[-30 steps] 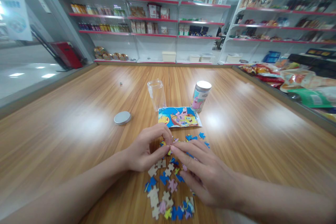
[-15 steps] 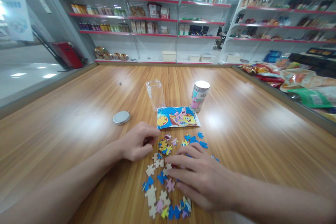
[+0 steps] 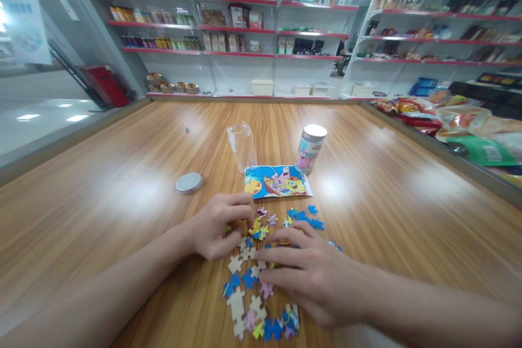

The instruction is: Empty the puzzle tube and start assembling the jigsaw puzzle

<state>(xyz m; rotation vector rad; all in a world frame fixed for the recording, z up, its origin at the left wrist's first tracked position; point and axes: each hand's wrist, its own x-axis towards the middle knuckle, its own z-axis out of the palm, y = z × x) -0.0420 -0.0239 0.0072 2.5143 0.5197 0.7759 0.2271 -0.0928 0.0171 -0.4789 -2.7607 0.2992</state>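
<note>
Loose jigsaw pieces (image 3: 235, 304) lie on the wooden table, some picture side up in blue, yellow and pink, others showing plain beige backs. My left hand (image 3: 222, 225) is at the left edge of the upper pieces, fingers bent, with a gap between thumb and fingertips. A bit of yellow shows inside that gap; no firm hold on it is visible. My right hand (image 3: 314, 269) stretches its fingers, spread, over the middle pieces and hides some of them. Beyond both hands lies the colourful cartoon picture sheet (image 3: 277, 182).
A clear open jar (image 3: 241, 147) and a lidded jar with a cartoon label (image 3: 310, 149) stand behind the sheet. A round silver lid (image 3: 189, 182) lies to the left. Bagged goods (image 3: 481, 147) are at the right, and stocked shelves (image 3: 236, 30) stand beyond the table.
My left hand has shifted slightly right and down, and yellow now shows in its gap. My right fingers have moved a little left over the middle pieces, some of which have shifted.
</note>
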